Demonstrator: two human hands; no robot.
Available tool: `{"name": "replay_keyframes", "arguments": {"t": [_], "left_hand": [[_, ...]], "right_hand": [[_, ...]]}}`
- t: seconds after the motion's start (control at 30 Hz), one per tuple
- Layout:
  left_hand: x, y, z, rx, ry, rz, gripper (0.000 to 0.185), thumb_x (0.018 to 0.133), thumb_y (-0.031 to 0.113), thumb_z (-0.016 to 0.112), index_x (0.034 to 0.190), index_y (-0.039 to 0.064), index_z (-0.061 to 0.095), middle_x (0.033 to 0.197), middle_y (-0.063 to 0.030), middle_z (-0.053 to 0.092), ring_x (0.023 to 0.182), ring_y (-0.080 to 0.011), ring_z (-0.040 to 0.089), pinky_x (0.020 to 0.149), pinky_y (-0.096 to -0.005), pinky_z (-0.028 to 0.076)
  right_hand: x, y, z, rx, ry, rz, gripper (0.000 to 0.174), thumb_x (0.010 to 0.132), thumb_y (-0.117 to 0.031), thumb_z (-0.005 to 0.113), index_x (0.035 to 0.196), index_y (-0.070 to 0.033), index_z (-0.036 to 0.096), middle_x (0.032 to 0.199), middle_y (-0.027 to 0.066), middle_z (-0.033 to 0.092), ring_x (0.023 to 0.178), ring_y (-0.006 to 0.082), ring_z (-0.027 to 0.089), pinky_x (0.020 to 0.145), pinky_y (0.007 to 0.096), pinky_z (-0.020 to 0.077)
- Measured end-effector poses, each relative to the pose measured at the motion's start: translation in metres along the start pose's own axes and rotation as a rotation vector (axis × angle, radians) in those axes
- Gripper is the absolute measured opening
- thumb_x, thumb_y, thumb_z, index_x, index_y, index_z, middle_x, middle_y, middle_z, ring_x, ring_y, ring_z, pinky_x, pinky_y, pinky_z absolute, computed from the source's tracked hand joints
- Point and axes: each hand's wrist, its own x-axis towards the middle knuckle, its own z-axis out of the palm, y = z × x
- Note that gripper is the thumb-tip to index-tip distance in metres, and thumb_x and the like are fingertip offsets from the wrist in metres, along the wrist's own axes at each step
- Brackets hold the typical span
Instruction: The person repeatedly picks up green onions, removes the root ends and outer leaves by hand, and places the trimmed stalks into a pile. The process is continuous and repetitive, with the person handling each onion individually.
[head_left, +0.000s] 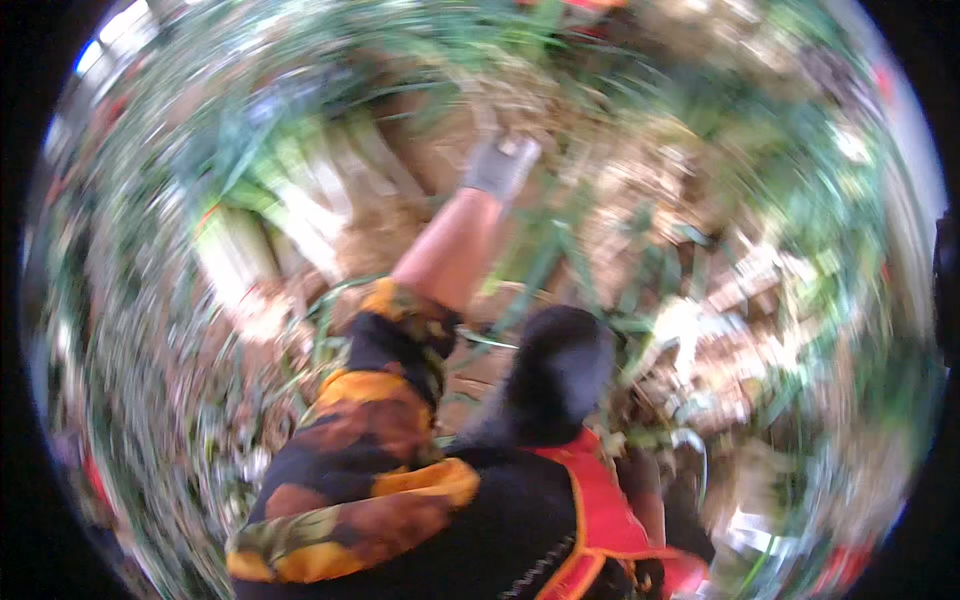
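My left hand (501, 163), in a pale grey work glove, reaches forward to dry, straw-coloured plant matter (536, 101). Blur hides whether its fingers grip anything. To its left lie leeks (330, 169) with white shafts and green leaves. Closer to me, a leek bundle (232, 251) has an orange-red band around it and its roots towards me. My right hand is out of view.
A dark boot (562, 367) stands on the soil just in front of my body. Loose leaves, trimmings and pale stalks (686, 330) litter the ground at right. More green leaves (420, 37) spread along the far side. Motion blur smears most of the surroundings.
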Motion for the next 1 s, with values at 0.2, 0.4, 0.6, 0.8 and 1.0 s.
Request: {"name": "replay_keyframes", "arguments": {"t": [0.2, 0.4, 0.6, 0.8, 1.0], "left_hand": [[-0.067, 0.215, 0.082, -1.094, -0.080, -0.038, 0.035, 0.081, 0.018, 0.069, 0.111, 0.005, 0.057, 0.081, 0.0027, 0.056, 0.068, -0.0058, 0.050, 0.059, -0.0197, 0.040], [-0.112, 0.228, 0.159, -1.002, -0.447, -0.224, 0.039, 0.086, 0.022, 0.062, 0.118, 0.003, 0.051, 0.100, -0.0089, 0.061, 0.084, -0.0158, 0.059, 0.065, -0.0265, 0.046], [-0.135, 0.259, 0.176, -1.042, -0.560, -0.252, 0.040, 0.088, 0.013, 0.058, 0.121, -0.006, 0.047, 0.104, -0.0099, 0.061, 0.091, -0.0152, 0.059, 0.074, -0.0255, 0.046], [-0.148, 0.262, 0.183, -0.865, -0.700, -0.222, 0.030, 0.093, 0.010, 0.044, 0.120, -0.002, 0.047, 0.113, -0.0168, 0.058, 0.101, -0.0261, 0.060, 0.087, -0.0375, 0.047], [-0.136, 0.245, 0.174, -0.892, -0.617, -0.274, 0.030, 0.094, 0.010, 0.042, 0.121, -0.002, 0.047, 0.113, -0.0171, 0.058, 0.102, -0.0269, 0.059, 0.090, -0.0404, 0.046]], "right_hand": [[0.042, 0.027, -0.021, 0.523, 0.287, -0.020, 0.031, 0.086, -0.032, 0.052, 0.107, -0.011, 0.061, 0.100, 0.0221, 0.062, 0.094, 0.0403, 0.058, 0.081, 0.0448, 0.0465], [0.106, 0.084, -0.063, 0.543, 0.524, 0.025, 0.028, 0.087, -0.032, 0.051, 0.106, -0.015, 0.063, 0.102, 0.0129, 0.062, 0.088, 0.0277, 0.060, 0.078, 0.0356, 0.0506], [0.217, 0.076, -0.183, 0.899, 0.782, 0.063, 0.038, 0.081, -0.035, 0.056, 0.102, -0.004, 0.061, 0.098, 0.0170, 0.065, 0.088, 0.0275, 0.062, 0.073, 0.0385, 0.0474], [0.355, 0.098, -0.240, 0.971, 0.633, 0.285, 0.044, 0.076, -0.036, 0.062, 0.107, -0.005, 0.061, 0.095, 0.0192, 0.065, 0.089, 0.0348, 0.062, 0.078, 0.0390, 0.0478], [0.352, 0.064, -0.267, 0.735, 0.501, 0.330, 0.048, 0.075, -0.041, 0.061, 0.103, -0.003, 0.065, 0.100, 0.0233, 0.064, 0.093, 0.0356, 0.063, 0.078, 0.0410, 0.0485]]}}
